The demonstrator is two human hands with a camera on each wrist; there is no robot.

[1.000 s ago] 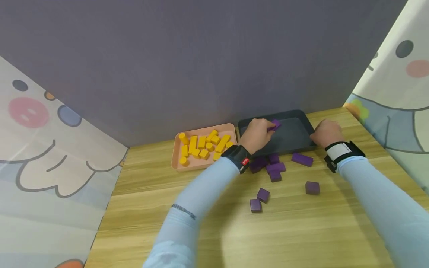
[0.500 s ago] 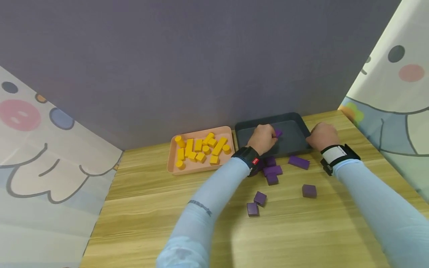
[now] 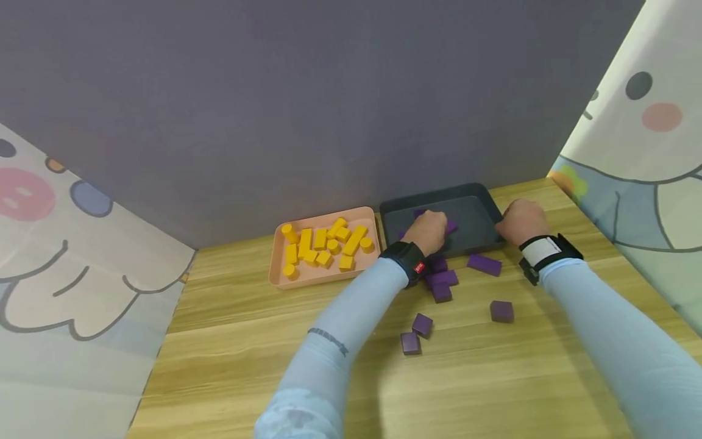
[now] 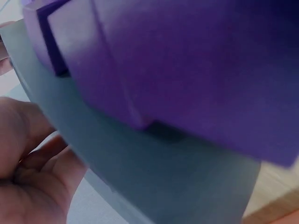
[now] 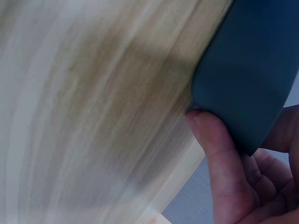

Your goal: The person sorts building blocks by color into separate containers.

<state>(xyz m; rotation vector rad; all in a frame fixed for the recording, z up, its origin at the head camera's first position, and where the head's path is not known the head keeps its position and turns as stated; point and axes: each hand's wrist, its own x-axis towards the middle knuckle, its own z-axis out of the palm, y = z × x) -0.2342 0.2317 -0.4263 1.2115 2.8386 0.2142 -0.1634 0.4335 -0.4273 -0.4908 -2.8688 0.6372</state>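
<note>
My left hand (image 3: 428, 233) reaches over the dark grey tray (image 3: 482, 247) with curled fingers. A purple block (image 3: 451, 226) shows at its fingertips; the hand hides the rest of it. In the left wrist view the curled fingers (image 4: 42, 158) appear beyond the tray wall, and large purple blocks (image 4: 187, 70) fill the foreground. Another purple block (image 3: 420, 213) lies at the back left inside the tray. At the tray's right side, my right hand (image 3: 523, 222) grips the wall. The right wrist view shows its thumb and fingers (image 5: 219, 158) around the tray's corner.
Left of the dark tray stands a peach tray (image 3: 276, 268) with several yellow blocks and cylinders. In front of the dark tray lie a cluster of purple blocks (image 3: 443, 278), a long purple block (image 3: 485, 264) and loose purple cubes (image 3: 501, 311). A grey wall (image 3: 329, 110) rises behind.
My left hand has drawn nearer within the tray, with the purple block moving along at its fingertips. Purple at the tray's back left is uncovered. The right hand keeps its grip; the whole view shifts slightly.
</note>
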